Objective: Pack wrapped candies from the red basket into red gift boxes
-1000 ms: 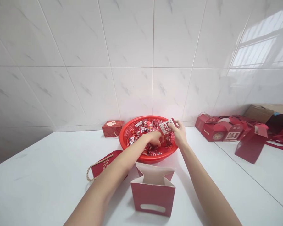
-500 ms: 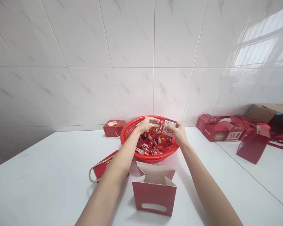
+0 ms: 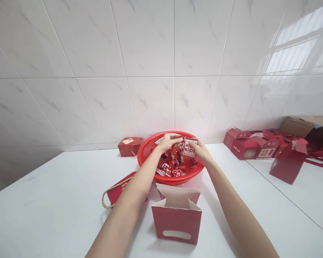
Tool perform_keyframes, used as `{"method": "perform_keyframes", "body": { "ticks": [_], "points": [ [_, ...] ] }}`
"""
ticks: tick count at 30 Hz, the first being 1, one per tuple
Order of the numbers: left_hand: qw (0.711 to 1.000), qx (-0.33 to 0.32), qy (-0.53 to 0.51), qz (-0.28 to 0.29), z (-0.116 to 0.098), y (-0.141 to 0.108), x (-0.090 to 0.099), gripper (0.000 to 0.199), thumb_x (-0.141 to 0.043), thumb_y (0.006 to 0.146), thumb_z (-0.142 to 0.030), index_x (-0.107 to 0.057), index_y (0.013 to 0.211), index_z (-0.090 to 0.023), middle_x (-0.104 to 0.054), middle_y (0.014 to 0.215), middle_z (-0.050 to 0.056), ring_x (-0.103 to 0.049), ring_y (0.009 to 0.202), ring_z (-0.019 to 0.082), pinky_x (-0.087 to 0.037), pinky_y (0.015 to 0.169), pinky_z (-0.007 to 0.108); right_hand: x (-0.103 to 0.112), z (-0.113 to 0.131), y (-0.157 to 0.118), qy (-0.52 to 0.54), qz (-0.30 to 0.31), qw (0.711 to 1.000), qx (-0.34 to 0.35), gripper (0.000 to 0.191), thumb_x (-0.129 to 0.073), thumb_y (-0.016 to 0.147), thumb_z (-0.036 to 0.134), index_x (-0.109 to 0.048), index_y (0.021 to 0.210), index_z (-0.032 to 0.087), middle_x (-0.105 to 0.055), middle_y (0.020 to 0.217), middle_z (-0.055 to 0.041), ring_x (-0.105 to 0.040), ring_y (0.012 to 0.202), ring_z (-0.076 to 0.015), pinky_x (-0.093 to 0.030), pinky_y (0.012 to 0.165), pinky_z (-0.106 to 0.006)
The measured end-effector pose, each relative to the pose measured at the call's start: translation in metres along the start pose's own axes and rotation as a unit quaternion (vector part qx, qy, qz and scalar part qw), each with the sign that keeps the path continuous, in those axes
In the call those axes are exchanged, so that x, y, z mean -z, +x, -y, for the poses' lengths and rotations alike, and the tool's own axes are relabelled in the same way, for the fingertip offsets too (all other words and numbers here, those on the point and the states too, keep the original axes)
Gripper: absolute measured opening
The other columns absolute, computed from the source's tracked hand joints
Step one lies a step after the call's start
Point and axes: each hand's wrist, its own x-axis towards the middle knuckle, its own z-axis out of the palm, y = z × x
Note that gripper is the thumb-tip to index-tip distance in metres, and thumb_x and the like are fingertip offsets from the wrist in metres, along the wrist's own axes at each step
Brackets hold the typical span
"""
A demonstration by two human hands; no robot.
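Observation:
A red plastic basket (image 3: 169, 181) holds many small red wrapped packets (image 3: 174, 166). Over its left part, my left hand (image 3: 167, 142) has its fingers bent at a small red packet (image 3: 181, 144). At the right side of the basket, my right hand (image 3: 200, 150) pinches a white-and-red patterned packet (image 3: 190, 147). Nearer to me, between my forearms, an open dark red paper box (image 3: 177, 223) stands upright with its pale inside showing.
A red box with a rope handle (image 3: 121, 190) lies partly behind my left forearm. Left of the basket sits a small patterned red box (image 3: 129, 147). Several red gift boxes (image 3: 247, 146) and a cardboard box (image 3: 298, 127) stand at the right by the tiled wall.
My right hand has moved slightly left and down with the patterned packet, closer to my left hand. The view has shifted a little.

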Motion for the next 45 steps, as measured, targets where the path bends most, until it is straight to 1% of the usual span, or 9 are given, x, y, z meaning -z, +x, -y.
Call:
{"method": "perform_keyframes", "body": {
  "ticks": [6,10,14,17,22,25,29,36,45],
  "points": [
    [0.997,-0.034,0.059,-0.041,0.006,0.001,-0.008,0.039,-0.084,0.061,-0.044,-0.072,0.081,-0.013,-0.075,0.085,0.009,-0.067,0.081,0.021,-0.051,0.081,0.035,-0.002,0.003,-0.001,-0.012,0.05,0.999,-0.014,0.026,-0.08,0.066,0.034,-0.069,0.085,0.02,-0.073,0.076,0.0004,-0.068,0.072,-0.0176,-0.054,0.067,-0.029],
    [0.993,-0.052,0.101,-0.012,0.003,0.0,-0.01,0.037,-0.079,0.066,-0.049,-0.072,0.075,-0.013,-0.074,0.08,0.007,-0.066,0.082,0.022,-0.05,0.08,0.033,-0.002,0.003,-0.001,-0.053,0.03,0.998,-0.021,0.025,-0.083,0.064,0.034,-0.068,0.08,0.021,-0.072,0.074,0.0009,-0.066,0.07,-0.0173,-0.052,0.064,-0.028],
    [0.99,-0.058,0.124,0.017,0.002,-0.002,-0.009,0.041,-0.071,0.074,-0.054,-0.066,0.064,-0.015,-0.061,0.059,0.0,-0.057,0.061,0.015,-0.044,0.063,0.028,-0.002,0.001,0.0,-0.075,0.028,0.997,0.009,0.03,-0.086,0.061,0.035,-0.066,0.077,0.02,-0.074,0.081,-0.0014,-0.068,0.082,-0.0203,-0.054,0.071,-0.031],
    [0.99,-0.058,0.121,0.042,0.003,-0.001,-0.008,0.043,-0.067,0.077,-0.055,-0.064,0.063,-0.015,-0.059,0.058,-0.001,-0.051,0.056,0.012,-0.04,0.057,0.026,-0.001,-0.002,0.0,-0.069,0.024,0.997,0.003,0.034,-0.087,0.055,0.026,-0.064,0.079,0.02,-0.073,0.081,-0.0009,-0.068,0.079,-0.0199,-0.055,0.07,-0.032],
    [0.992,-0.045,0.114,-0.033,0.003,0.001,-0.007,0.039,-0.068,0.077,-0.053,-0.069,0.069,-0.015,-0.062,0.061,-0.001,-0.054,0.061,0.013,-0.044,0.064,0.026,-0.001,0.0,-0.002,-0.066,0.023,0.997,-0.015,0.04,-0.081,0.052,0.015,-0.067,0.089,0.02,-0.071,0.077,0.0017,-0.067,0.067,-0.0178,-0.056,0.061,-0.031],
    [0.993,-0.051,0.079,-0.072,0.004,0.004,-0.007,0.034,-0.072,0.074,-0.048,-0.073,0.075,-0.014,-0.07,0.072,0.001,-0.059,0.071,0.014,-0.047,0.072,0.026,-0.002,0.005,-0.005,-0.05,0.025,0.998,-0.024,0.042,-0.078,0.053,0.014,-0.068,0.093,0.019,-0.072,0.075,0.0009,-0.068,0.064,-0.0187,-0.057,0.061,-0.033],
    [0.994,-0.033,0.067,-0.085,0.005,0.005,-0.007,0.033,-0.072,0.075,-0.048,-0.073,0.071,-0.015,-0.07,0.073,0.001,-0.059,0.072,0.015,-0.046,0.071,0.026,-0.004,0.011,-0.008,-0.01,0.019,0.999,-0.031,0.043,-0.079,0.053,0.016,-0.068,0.095,0.019,-0.073,0.074,0.0003,-0.069,0.064,-0.019,-0.058,0.061,-0.032],
    [0.992,-0.026,0.089,-0.089,0.006,0.004,-0.006,0.034,-0.073,0.074,-0.048,-0.074,0.072,-0.014,-0.067,0.069,0.0,-0.058,0.07,0.015,-0.044,0.07,0.027,-0.004,0.01,-0.009,0.007,0.055,0.998,-0.008,0.026,-0.077,0.059,0.021,-0.073,0.085,0.018,-0.074,0.074,-0.0022,-0.07,0.067,-0.02,-0.058,0.065,-0.033],
    [0.994,-0.011,0.07,-0.081,0.005,0.003,-0.006,0.044,-0.075,0.072,-0.055,-0.062,0.058,-0.016,-0.051,0.052,-0.003,-0.048,0.054,0.012,-0.037,0.056,0.026,-0.005,0.016,-0.01,0.015,0.052,0.998,-0.028,0.031,-0.082,0.055,0.025,-0.074,0.084,0.016,-0.076,0.076,-0.0047,-0.07,0.069,-0.0211,-0.059,0.067,-0.034]
  ]
}}
